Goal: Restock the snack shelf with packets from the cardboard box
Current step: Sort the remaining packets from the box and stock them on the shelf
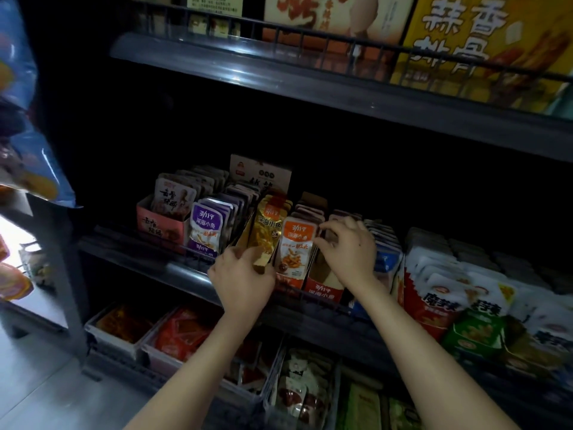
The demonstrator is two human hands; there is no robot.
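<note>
On the middle shelf (pixel 186 270), the front edge of the cardboard box (pixel 245 232) is gripped by the left hand (pixel 242 277), fingers curled round it, while the top corner of the front orange packet (pixel 296 246) is pinched by the right hand (pixel 350 252). The step in hand is judged to be seating packets in their row. Next, the packet would need to be pushed upright and snug.

Two hands show: one left hand (pixel 243 282) just left of the orange packet (pixel 296 243), one right hand (pixel 348 251) just right of it. Left of the orange packet stand three other front packets: one gold packet (pixel 268 231), one purple packet (pixel 206 231), one grey packet (pixel 173 195). One cardboard flap (pixel 260 263) sits at its lower left. Above it stand two large boxes: one orange-and-white box (pixel 335 13), one yellow box (pixel 465 41)
</note>
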